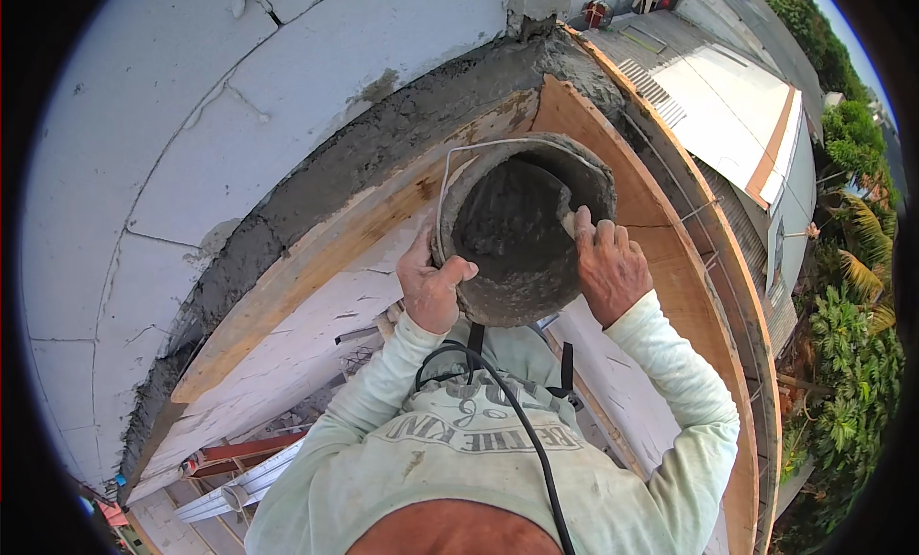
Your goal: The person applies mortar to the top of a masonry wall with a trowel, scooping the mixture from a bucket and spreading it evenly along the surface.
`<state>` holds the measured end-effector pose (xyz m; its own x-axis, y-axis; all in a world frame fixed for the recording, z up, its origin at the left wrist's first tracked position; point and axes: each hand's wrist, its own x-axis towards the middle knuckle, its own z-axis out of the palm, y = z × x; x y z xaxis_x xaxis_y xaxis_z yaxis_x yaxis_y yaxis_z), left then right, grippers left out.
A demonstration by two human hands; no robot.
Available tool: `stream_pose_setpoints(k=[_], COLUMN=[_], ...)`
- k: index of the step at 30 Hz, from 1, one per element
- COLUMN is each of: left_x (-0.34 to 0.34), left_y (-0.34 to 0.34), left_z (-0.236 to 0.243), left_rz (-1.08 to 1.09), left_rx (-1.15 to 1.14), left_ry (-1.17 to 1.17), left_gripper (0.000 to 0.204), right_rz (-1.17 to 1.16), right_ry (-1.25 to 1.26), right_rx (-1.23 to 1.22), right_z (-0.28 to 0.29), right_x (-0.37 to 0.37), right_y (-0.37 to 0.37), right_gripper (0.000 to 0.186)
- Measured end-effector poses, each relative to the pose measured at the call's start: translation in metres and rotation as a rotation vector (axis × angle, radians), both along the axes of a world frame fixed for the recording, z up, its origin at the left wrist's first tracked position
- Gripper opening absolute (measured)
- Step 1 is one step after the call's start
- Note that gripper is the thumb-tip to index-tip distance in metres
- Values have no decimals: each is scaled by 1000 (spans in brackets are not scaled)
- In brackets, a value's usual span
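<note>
A round bucket [522, 306], caked in grey cement, is tilted in front of me so its mouth faces me. Wet mortar [503, 210] lies inside, and a thin wire handle [443, 187] loops along the bucket's left and far sides. My left hand [433, 279] grips the near left rim, thumb pressed over the edge. At the right rim, my right hand [613, 266] is closed around what looks like the pale handle of a trowel [569, 224]. Its mortar-coated blade appears to rest inside the bucket; most of it blends with the mortar.
A pale block wall [201, 124] rises at the left, with a band of fresh mortar [316, 177] along it. Wooden form boards [661, 220] curve around both sides. Below are a red beam [254, 450] and white pipes [239, 486]. Roofs [728, 105] and trees [847, 354] lie right.
</note>
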<state>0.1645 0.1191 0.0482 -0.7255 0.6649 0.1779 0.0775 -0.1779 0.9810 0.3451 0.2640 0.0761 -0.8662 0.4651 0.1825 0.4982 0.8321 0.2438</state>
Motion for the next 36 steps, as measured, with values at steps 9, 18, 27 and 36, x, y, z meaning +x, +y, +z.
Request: stream_pose_setpoints(k=[9,18,27,36], left_x=[-3,-12,10,11], left_y=[-7,-5,5,14], left_z=[0,-3,-1,-7], left_rz=[-58,-81,-92,-20], left_rx=[-9,-53,9,47], left_ry=[-173,-111,-86,-36], left_gripper=[56,52,64,69], right_rz=[146,306,20,46], right_ry=[-126,-161,-67,-260], right_rx=[-90,67,231,18], right_z=[12,-10,16,10], right_x=[12,20,6,13], right_y=[-10,-29,3,-20], right_gripper=[48,51,45,48])
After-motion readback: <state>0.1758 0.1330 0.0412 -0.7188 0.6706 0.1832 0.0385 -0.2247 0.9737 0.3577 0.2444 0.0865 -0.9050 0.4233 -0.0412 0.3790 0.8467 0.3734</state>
